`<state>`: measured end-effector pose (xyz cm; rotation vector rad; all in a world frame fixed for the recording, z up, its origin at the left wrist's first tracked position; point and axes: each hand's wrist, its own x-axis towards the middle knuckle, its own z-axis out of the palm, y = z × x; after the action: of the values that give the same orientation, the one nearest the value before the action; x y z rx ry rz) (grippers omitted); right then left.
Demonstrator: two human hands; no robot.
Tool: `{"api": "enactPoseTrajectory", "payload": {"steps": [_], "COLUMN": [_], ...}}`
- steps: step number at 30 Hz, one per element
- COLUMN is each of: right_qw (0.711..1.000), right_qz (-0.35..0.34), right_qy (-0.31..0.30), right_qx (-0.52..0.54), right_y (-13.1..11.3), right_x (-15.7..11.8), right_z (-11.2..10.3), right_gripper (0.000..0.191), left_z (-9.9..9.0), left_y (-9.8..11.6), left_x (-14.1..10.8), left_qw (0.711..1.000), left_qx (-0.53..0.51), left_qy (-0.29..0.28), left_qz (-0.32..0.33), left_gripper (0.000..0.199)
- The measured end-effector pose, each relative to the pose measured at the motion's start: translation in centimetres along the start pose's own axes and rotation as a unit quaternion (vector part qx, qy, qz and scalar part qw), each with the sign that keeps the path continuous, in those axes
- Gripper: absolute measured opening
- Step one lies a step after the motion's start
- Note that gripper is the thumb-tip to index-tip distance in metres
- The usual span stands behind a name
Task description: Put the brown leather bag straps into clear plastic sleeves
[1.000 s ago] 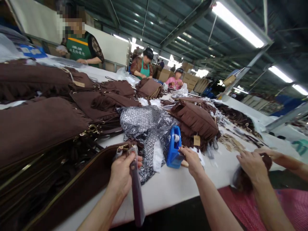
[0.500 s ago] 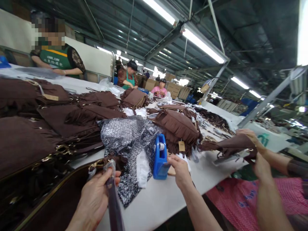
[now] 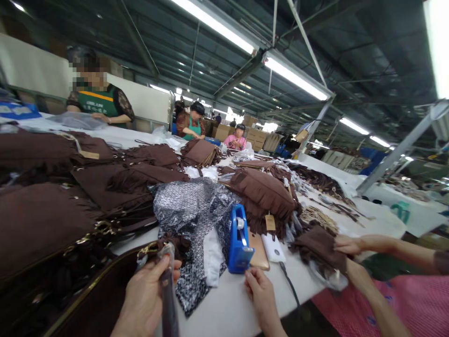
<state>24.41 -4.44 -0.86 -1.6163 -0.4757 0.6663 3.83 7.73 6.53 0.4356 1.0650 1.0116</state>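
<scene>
My left hand [image 3: 149,290] is closed around a dark brown strap [image 3: 170,299] partly wrapped in clear plastic, beside gold hardware on an open brown bag [image 3: 105,295]. Just below the blue tape dispenser [image 3: 239,252], my right hand [image 3: 260,292] has its thumb and fingertips pinched together; whatever they hold is too small to make out. Between the bag and the dispenser lies black-and-white patterned plastic [image 3: 189,206] with a white piece [image 3: 212,257] on it. A gold phone [image 3: 258,250] and a white device [image 3: 273,248] with a cable lie right of the dispenser.
Brown fringed bags cover the left [image 3: 42,210] and centre [image 3: 263,187] of the white table [image 3: 231,309]. At right, another person's hands [image 3: 351,248] handle a brown bag [image 3: 317,245] above a pink sack [image 3: 403,304]. Three people sit or stand across the table.
My right hand has moved down from the dispenser's cutting end, uncovering the phone and white device. The other person's hands have lowered the brown bag at right. My left hand keeps the strap.
</scene>
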Motion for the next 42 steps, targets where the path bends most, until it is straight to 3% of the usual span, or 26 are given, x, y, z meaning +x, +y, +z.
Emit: {"api": "enactPoseTrajectory", "payload": {"steps": [3,5,11,14,18,23,32,38,42], "right_qw": [0.992,0.969,0.849,0.785,0.721,0.692,0.697,0.699,0.682], "right_qz": [-0.037,-0.096,-0.263,-0.319,-0.366,-0.394,-0.366,-0.355,-0.359], "right_qy": [-0.097,-0.19,-0.39,-0.44,-0.442,-0.39,-0.347,-0.356,-0.36], "right_qx": [-0.069,-0.124,-0.241,-0.297,-0.389,-0.463,-0.51,-0.509,-0.526], "right_y": [-0.8,-2.8,-12.2,-14.7,-15.2,-15.2,-15.0,-15.5,-16.1], "right_x": [-1.3,-2.5,-4.3,-3.4,-1.4,-0.3,0.0,-0.2,-0.6], "right_z": [-0.2,0.6,7.2,10.7,13.6,14.9,15.0,14.7,14.3], "right_gripper": [0.039,0.036,0.022,0.014,0.012,0.013,0.015,0.012,0.015], "left_z": [0.0,0.1,0.2,0.1,0.3,0.7,0.4,0.6,0.7], "left_y": [-0.5,-0.9,-1.8,-2.0,-2.1,-2.4,-2.8,-2.9,-2.8], "left_x": [0.0,0.1,0.7,1.0,0.9,0.9,1.3,1.6,1.6], "left_qw": [1.0,0.999,0.997,0.992,0.986,0.989,0.99,0.992,0.991], "left_qx": [-0.013,-0.02,-0.012,-0.046,-0.08,-0.087,-0.013,0.014,0.024], "left_qy": [-0.014,-0.021,-0.028,-0.074,-0.106,-0.085,-0.058,0.014,0.036], "left_qz": [0.021,0.041,0.073,0.096,0.102,0.081,0.126,0.124,0.127], "left_gripper": [0.007,0.015,0.034,0.038,0.045,0.045,0.036,0.034,0.031]}}
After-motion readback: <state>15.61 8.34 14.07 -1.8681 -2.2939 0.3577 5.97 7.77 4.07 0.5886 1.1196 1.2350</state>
